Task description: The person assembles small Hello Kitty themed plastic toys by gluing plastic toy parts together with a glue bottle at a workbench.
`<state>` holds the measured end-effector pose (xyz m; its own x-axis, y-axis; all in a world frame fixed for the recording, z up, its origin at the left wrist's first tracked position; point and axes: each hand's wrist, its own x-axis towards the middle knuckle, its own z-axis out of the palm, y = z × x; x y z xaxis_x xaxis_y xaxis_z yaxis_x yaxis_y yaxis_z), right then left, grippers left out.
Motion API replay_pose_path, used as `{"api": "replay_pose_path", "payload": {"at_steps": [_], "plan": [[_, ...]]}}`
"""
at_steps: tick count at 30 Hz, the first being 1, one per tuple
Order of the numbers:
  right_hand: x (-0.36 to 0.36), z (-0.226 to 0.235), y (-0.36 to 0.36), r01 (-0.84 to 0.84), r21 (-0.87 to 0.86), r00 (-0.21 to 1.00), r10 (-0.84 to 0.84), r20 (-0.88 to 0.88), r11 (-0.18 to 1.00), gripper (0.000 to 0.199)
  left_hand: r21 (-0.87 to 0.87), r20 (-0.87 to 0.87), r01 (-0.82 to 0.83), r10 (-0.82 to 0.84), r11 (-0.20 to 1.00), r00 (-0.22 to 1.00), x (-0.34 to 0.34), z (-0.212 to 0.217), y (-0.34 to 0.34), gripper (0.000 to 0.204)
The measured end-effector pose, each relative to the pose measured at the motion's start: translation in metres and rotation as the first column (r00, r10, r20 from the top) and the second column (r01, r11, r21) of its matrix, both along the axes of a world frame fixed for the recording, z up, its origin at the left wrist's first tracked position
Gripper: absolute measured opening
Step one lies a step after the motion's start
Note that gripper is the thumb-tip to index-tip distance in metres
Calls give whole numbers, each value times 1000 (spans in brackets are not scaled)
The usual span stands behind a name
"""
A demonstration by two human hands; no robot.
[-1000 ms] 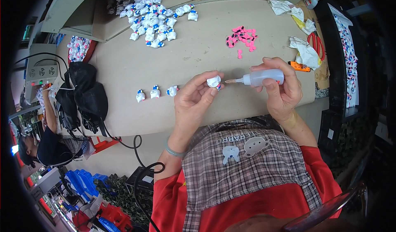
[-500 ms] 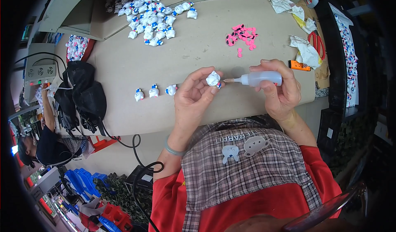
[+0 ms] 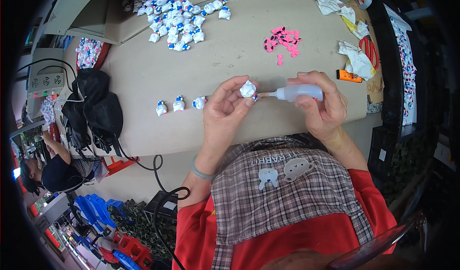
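Observation:
Between the thumb and fingers of my left hand [image 3: 225, 104] is a small white figurine [image 3: 247, 88] with a blue and pink part at its lower side. My right hand [image 3: 328, 104] grips a translucent squeeze bottle [image 3: 302, 93] lying sideways, its thin nozzle tip at the figurine's blue and pink part. Whether the tip touches cannot be made out. Left of my left hand, a white and blue figurine [image 3: 199, 102] lies close by, with two similar figurines [image 3: 178, 104] standing further left. Beyond my hands lies a loose group of small pink pieces [image 3: 282, 41], some with black spots.
A heap of white and blue figurines [image 3: 177, 23] covers the far left of the table [image 3: 153, 73]. At right are an orange box-like item [image 3: 349, 76], red-handled scissors [image 3: 369, 52] and crumpled white cloths [image 3: 354, 59]. A black bag [image 3: 100, 109] hangs at left; a person [image 3: 57, 167] works beyond it.
The bottle in my right hand has shifted slightly left, its nozzle nearer the figurine. My left hand is nearly still. The other person's arm at left has moved.

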<state>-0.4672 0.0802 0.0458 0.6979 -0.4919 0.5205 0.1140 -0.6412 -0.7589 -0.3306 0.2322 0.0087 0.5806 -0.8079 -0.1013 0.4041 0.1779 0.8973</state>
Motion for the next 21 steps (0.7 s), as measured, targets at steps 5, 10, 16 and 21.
{"api": "replay_pose_path", "payload": {"at_steps": [5,10,16,21], "plan": [[2,-2,1,-7,-1,1000,7,9,1000,34,-6,-10,22,-22,1000,1000,-1,-2,0,41],[3,-5,1,31,-12,999,-31,27,999,34,-10,0,27,-27,1000,1000,0,-3,0,40],[2,-4,0,25,-45,1000,-24,15,999,35,-15,-1,17,-17,1000,1000,1,-5,0,41],[2,-4,-2,23,-99,999,-20,27,995,35,-8,-11,3,-3,1000,1000,1,-5,0,41]]}}
